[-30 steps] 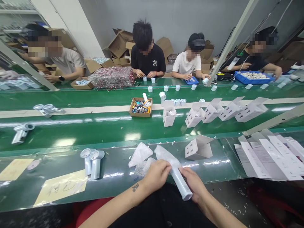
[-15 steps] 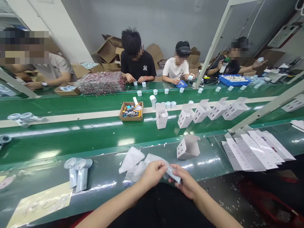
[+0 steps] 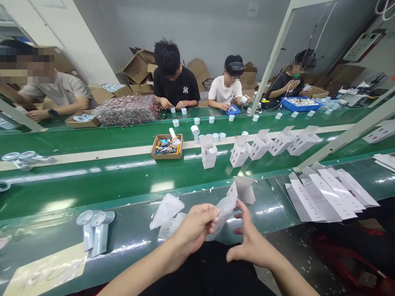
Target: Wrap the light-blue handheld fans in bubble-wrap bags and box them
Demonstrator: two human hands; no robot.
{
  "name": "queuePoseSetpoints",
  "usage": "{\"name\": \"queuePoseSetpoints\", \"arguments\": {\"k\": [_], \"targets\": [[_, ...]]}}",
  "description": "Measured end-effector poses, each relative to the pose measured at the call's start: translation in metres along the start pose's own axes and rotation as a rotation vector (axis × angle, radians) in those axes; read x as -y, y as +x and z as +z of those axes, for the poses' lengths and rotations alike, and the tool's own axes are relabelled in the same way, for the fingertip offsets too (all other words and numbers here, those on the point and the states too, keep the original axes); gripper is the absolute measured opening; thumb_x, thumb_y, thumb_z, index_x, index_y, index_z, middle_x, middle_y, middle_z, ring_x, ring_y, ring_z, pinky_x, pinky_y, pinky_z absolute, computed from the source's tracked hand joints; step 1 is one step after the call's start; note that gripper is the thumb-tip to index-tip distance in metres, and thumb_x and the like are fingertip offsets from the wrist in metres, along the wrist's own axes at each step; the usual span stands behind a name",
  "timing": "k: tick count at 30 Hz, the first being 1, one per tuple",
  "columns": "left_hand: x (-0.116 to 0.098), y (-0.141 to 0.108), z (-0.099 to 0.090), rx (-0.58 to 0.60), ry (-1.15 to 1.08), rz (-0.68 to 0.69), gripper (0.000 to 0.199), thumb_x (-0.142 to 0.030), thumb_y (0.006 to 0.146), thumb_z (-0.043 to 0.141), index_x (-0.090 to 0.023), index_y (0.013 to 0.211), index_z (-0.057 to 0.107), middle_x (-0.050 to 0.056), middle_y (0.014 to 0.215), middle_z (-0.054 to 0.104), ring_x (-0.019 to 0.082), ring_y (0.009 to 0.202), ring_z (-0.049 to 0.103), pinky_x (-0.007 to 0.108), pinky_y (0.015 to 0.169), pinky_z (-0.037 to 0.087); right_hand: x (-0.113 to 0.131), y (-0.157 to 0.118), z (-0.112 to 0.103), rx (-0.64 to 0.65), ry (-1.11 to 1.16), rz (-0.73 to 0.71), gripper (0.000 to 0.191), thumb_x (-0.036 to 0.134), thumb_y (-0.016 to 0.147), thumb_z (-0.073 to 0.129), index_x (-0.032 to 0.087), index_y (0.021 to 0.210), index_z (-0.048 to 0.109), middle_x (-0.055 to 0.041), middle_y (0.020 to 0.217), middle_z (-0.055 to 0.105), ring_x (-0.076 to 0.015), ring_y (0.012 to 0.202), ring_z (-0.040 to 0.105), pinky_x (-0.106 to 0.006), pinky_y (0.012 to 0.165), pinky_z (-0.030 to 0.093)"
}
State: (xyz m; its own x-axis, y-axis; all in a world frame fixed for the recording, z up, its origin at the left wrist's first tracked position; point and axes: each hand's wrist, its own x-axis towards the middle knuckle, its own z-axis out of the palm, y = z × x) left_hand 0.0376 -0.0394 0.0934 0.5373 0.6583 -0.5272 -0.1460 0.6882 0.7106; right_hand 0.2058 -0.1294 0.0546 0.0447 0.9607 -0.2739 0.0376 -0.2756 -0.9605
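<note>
Over the near edge of the bench, my left hand pinches a translucent bubble-wrap bag between thumb and fingers. Whatever may be inside the bag cannot be made out. My right hand is spread on the other side, its index fingertip at the bag's far end and the thumb well apart. Just behind the bag stands a white carton with its flap up, partly covered by the bag. More bubble-wrap bags lie beside my left hand.
Two pale-blue handheld devices rest on the left near a yellow paper sheet. Flat white cartons are stacked at right. Across the green belt stand several filled white boxes and a parts box. Co-workers sit opposite.
The greyish-blue piece between my hands no longer shows. My right hand has let go and spread open, while the bag is now raised upright in my left hand.
</note>
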Motion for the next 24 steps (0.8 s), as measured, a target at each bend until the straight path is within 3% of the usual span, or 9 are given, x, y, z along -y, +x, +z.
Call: {"name": "queuePoseSetpoints", "arguments": {"k": [2, 5, 8, 10, 13, 16, 19, 22, 24], "targets": [[-0.001, 0.0, 0.006, 0.137, 0.025, -0.034, 0.038, -0.042, 0.06, 0.082, -0.015, 0.059, 0.055, -0.005, 0.049, 0.048, 0.005, 0.044, 0.036, 0.02, 0.045, 0.025, 0.007, 0.008, 0.008, 0.107, 0.051, -0.001, 0.127, 0.035, 0.052, 0.09, 0.033, 0.15, 0.009, -0.0154, 0.144, 0.035, -0.0261, 0.105, 0.058, -0.036, 0.071, 0.056], [-0.011, -0.002, 0.006, 0.248, 0.248, -0.028, 0.036, -0.043, 0.066, 0.076, -0.016, 0.058, 0.053, -0.005, 0.048, 0.047, 0.006, 0.042, 0.036, 0.021, 0.044, 0.027, 0.014, 0.027, 0.018, 0.186, -0.011, -0.185, 0.081, 0.034, 0.064, 0.082, 0.029, 0.135, 0.043, -0.0115, 0.133, 0.048, -0.0244, 0.1, 0.06, -0.035, 0.073, 0.054], [-0.028, -0.006, -0.005, 0.258, 0.674, 0.121, 0.026, -0.039, 0.076, 0.066, -0.017, 0.064, 0.059, -0.001, 0.059, 0.056, 0.012, 0.056, 0.051, 0.024, 0.055, 0.041, 0.013, 0.042, 0.02, 0.115, -0.23, -0.459, 0.027, 0.028, 0.072, 0.075, 0.022, 0.096, 0.063, -0.0072, 0.11, 0.06, -0.0228, 0.1, 0.059, -0.035, 0.083, 0.05], [-0.035, -0.008, -0.013, 0.176, 0.941, 0.316, 0.023, -0.04, 0.077, 0.067, -0.019, 0.087, 0.067, 0.007, 0.093, 0.068, 0.022, 0.089, 0.061, 0.032, 0.074, 0.049, 0.01, 0.045, 0.024, -0.003, -0.26, -0.499, 0.014, 0.029, 0.078, 0.07, 0.021, 0.087, 0.062, -0.0043, 0.094, 0.06, -0.0198, 0.089, 0.059, -0.034, 0.079, 0.049], [-0.027, -0.001, -0.019, 0.142, 1.114, 0.467, 0.089, -0.041, 0.056, 0.085, -0.025, 0.136, 0.05, 0.014, 0.144, 0.048, 0.034, 0.131, 0.044, 0.044, 0.097, 0.047, 0.015, 0.039, 0.026, -0.167, -0.24, -0.467, 0.012, 0.032, 0.081, 0.067, 0.022, 0.078, 0.06, -0.0035, 0.091, 0.057, -0.0195, 0.085, 0.058, -0.034, 0.076, 0.05], [-0.011, 0.011, -0.015, 0.206, 1.053, 0.479, 0.076, -0.035, 0.063, 0.08, -0.025, 0.134, 0.054, 0.011, 0.132, 0.06, 0.029, 0.119, 0.056, 0.041, 0.1, 0.047, 0.032, 0.028, 0.0, -0.039, -0.228, -0.443, 0.012, 0.033, 0.082, 0.066, 0.023, 0.078, 0.062, -0.0023, 0.088, 0.058, -0.0187, 0.081, 0.059, -0.035, 0.075, 0.052], [-0.012, 0.022, -0.006, -0.029, 0.784, 0.501, 0.03, -0.035, 0.072, 0.072, -0.02, 0.098, 0.069, 0.005, 0.091, 0.071, 0.021, 0.084, 0.066, 0.031, 0.077, 0.053, 0.041, 0.027, -0.06, 0.025, -0.239, -0.319, 0.028, 0.035, 0.078, 0.072, 0.027, 0.104, 0.064, -0.0068, 0.123, 0.057, -0.0228, 0.102, 0.061, -0.036, 0.08, 0.055], [-0.028, 0.04, 0.012, -0.275, 0.279, 0.404, 0.035, -0.044, 0.063, 0.078, -0.017, 0.078, 0.061, -0.001, 0.064, 0.06, 0.016, 0.058, 0.058, 0.026, 0.054, 0.048, 0.024, 0.047, -0.113, -0.084, -0.476, -0.174, 0.056, 0.033, 0.07, 0.078, 0.034, 0.123, 0.059, -0.0041, 0.161, 0.011, -0.0364, 0.146, 0.021, -0.046, 0.096, 0.05], [-0.037, 0.059, 0.028, -0.306, 0.019, 0.349, 0.042, -0.048, 0.058, 0.08, -0.017, 0.073, 0.056, -0.003, 0.059, 0.056, 0.014, 0.053, 0.055, 0.026, 0.05, 0.046, 0.004, 0.07, -0.125, 0.001, -0.531, -0.195, 0.076, 0.031, 0.067, 0.079, 0.034, 0.136, 0.048, -0.0069, 0.161, 0.011, -0.0377, 0.148, 0.014, -0.051, 0.105, 0.043]]}}
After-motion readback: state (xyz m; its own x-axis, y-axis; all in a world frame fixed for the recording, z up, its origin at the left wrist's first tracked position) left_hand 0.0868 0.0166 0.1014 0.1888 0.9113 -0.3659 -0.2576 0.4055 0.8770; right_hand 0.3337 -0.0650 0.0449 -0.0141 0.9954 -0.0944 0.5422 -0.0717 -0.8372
